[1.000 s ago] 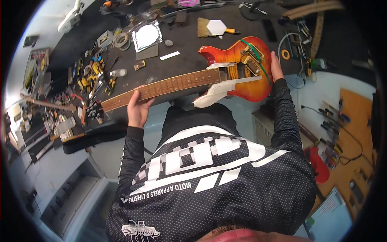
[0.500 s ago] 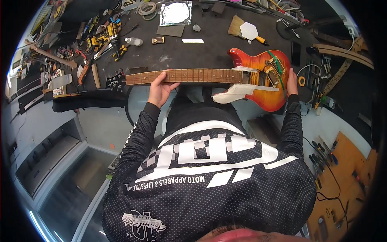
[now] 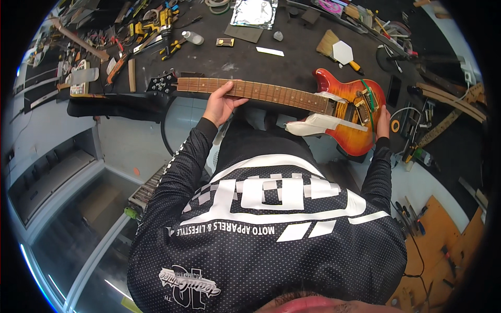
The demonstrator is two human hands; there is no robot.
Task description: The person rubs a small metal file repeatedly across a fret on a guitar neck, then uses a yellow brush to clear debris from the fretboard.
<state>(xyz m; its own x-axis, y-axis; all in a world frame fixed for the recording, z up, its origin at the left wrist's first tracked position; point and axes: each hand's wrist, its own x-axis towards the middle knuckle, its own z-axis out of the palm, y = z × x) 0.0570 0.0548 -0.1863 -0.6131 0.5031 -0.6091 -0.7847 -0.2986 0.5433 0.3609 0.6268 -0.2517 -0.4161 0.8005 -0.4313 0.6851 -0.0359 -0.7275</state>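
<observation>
An electric guitar with a red-orange sunburst body (image 3: 350, 140) lies across both my hands along the bench's near edge, its strings off. My left hand (image 3: 223, 106) is wrapped round the wooden neck (image 3: 274, 97), thumb over the fretboard and fingers partly underneath. The black headstock (image 3: 160, 83) points left, with tuners showing. At the far right, my right hand (image 3: 383, 123) grips the rounded end of the body; its fingers are partly hidden behind it. Pale masking tape (image 3: 308, 125) covers parts near the neck joint. Green tape (image 3: 371, 95) crosses the bridge area.
On the dark bench (image 3: 209, 62) lie a wide brush (image 3: 329, 44), a white hexagonal piece (image 3: 342, 52), a small bottle (image 3: 193, 37), a pickup-like part (image 3: 225, 42) and a white strip (image 3: 270, 51). Pliers (image 3: 171, 49) and crowded tools line the left; a tape roll (image 3: 395, 125) is at right.
The whole view has turned, so bench and guitar appear tilted, headstock higher and body lower. Both hands keep their holds on the guitar.
</observation>
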